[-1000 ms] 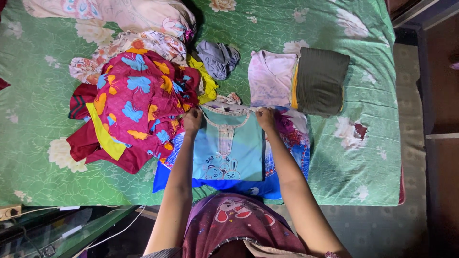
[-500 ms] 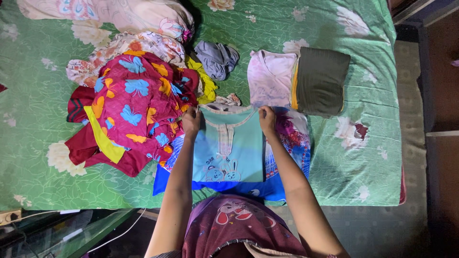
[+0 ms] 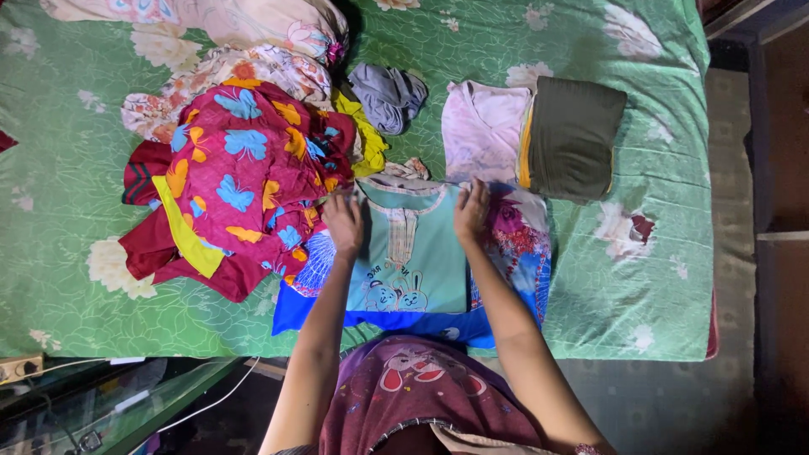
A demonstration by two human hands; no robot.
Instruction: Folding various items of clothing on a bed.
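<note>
While both palms press down: the light blue child's top (image 3: 410,253) with a rabbit print lies flat at the near edge of the bed, on top of a blue printed cloth (image 3: 514,253).
Left hand (image 3: 343,222): fingers spread and flat on the top's left shoulder, gripping nothing.
Right hand (image 3: 472,211): open, fingers together, resting flat on the top's right shoulder, gripping nothing.
Crowding on the left: a heap of red cloth with blue and orange butterflies (image 3: 240,181) touches the top's left edge, just beside the left hand.
Beyond the collar: a yellow garment (image 3: 364,139) and a crumpled grey one (image 3: 386,97).
Beyond the right hand: a folded pale pink shirt (image 3: 482,131), with a folded dark olive garment (image 3: 575,139) touching its right side.
Underneath: a green floral bedsheet (image 3: 649,278).
</note>
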